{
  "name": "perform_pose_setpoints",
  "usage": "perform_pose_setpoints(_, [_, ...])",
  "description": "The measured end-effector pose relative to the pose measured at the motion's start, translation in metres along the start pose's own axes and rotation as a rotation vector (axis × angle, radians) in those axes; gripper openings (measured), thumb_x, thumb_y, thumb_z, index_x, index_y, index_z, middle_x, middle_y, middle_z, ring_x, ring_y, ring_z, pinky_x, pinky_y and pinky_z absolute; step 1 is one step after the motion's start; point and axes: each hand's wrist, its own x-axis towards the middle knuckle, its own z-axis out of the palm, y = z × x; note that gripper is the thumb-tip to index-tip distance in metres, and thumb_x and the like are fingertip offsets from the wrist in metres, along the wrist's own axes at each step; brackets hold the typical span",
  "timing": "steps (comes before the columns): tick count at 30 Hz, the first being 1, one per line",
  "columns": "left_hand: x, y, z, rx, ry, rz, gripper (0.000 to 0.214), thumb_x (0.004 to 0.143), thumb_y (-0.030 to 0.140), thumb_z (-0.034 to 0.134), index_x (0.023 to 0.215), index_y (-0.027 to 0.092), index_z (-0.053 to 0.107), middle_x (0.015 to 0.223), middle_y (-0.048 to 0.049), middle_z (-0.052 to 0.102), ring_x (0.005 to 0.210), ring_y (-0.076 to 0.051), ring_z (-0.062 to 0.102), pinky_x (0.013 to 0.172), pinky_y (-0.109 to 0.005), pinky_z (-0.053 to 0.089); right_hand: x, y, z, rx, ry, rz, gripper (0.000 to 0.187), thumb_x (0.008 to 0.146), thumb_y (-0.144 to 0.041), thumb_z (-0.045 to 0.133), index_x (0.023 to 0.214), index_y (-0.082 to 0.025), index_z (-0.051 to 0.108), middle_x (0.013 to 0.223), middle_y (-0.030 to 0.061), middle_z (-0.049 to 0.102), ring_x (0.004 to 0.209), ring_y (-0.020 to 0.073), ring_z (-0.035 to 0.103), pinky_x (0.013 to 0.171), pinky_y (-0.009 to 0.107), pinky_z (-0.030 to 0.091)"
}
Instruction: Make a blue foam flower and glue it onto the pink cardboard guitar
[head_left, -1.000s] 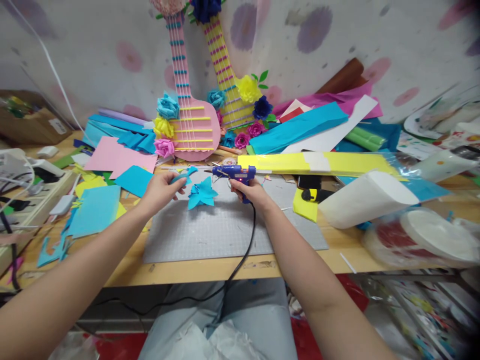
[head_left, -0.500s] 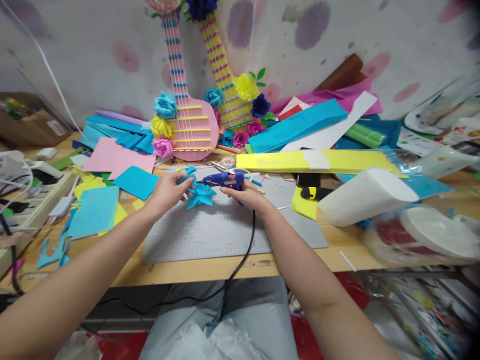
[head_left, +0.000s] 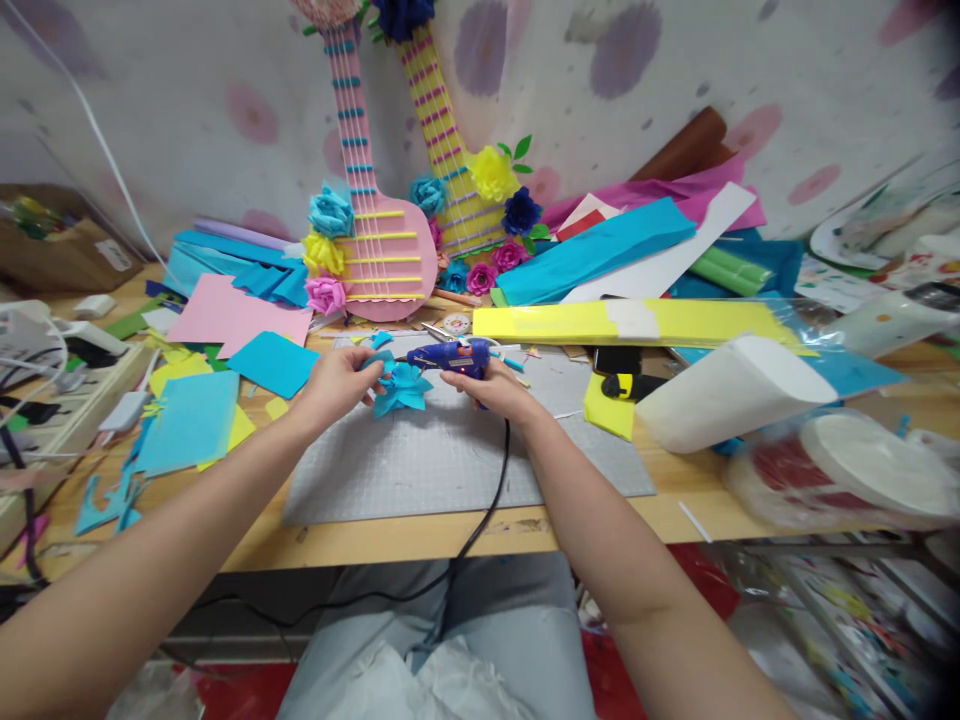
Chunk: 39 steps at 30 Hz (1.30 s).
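My right hand is wrapped round the grip of a blue hot glue gun, whose nozzle points left at a light blue paper flower. The gun's black cord runs down over the table edge. My left hand pinches a small blue paper piece right at the nozzle tip, just above the flower. Both hands hover over a grey cutting mat on the wooden table.
Two paper guitars, pink and yellow, lean on the wall with paper roses. Coloured sheets litter the left; a yellow sheet, a white roll and plates lie right. A power strip sits far left.
The glue gun has moved left and down until its nozzle reaches the flower, and my left hand has brought the small blue piece in to meet it.
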Motion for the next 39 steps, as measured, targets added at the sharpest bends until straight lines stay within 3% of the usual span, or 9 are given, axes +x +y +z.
perform_pose_setpoints(8, [-0.0020,0.0037,0.0018,-0.038,0.000,0.012,0.019,0.066,0.032,0.062,0.074,0.014,0.059,0.061,-0.0014,0.062,0.053,-0.015,0.061,0.040,-0.023,0.047,-0.0012,-0.0047,0.0004,0.027,0.027,-0.024,0.030,0.068,-0.049,0.066,0.082,-0.023,0.067,0.051,-0.0036,0.053,0.045,0.0096,0.046,0.044,0.021,0.037])
perform_pose_setpoints(15, [-0.0020,0.0042,0.0017,-0.044,-0.023,-0.022,0.018,0.066,0.032,0.062,0.069,0.015,0.058,0.055,0.0001,0.060,0.049,-0.014,0.059,0.040,-0.023,0.045,-0.0013,-0.0077,0.0012,0.077,0.065,-0.027,0.028,0.064,-0.049,0.068,0.074,-0.022,0.065,0.051,-0.0029,0.052,0.054,0.0126,0.053,0.046,0.022,0.041])
perform_pose_setpoints(22, [-0.0014,0.0047,0.0032,-0.040,-0.037,-0.030,0.019,0.066,0.032,0.061,0.066,0.014,0.059,0.063,-0.0032,0.064,0.047,-0.012,0.056,0.039,-0.023,0.045,-0.0021,-0.0082,0.0015,0.122,0.069,0.001,0.029,0.062,-0.047,0.071,0.073,-0.021,0.065,0.052,-0.0028,0.053,0.052,0.0119,0.051,0.047,0.022,0.040])
perform_pose_setpoints(39, [-0.0006,0.0040,0.0025,-0.004,-0.081,-0.009,0.021,0.068,0.034,0.060,0.068,0.013,0.061,0.060,-0.0024,0.063,0.045,-0.011,0.055,0.038,-0.022,0.045,-0.0025,-0.0102,-0.0002,-0.060,0.020,-0.036,0.039,0.071,-0.054,0.060,0.081,-0.017,0.065,0.053,-0.0026,0.053,0.048,0.0094,0.047,0.047,0.021,0.038])
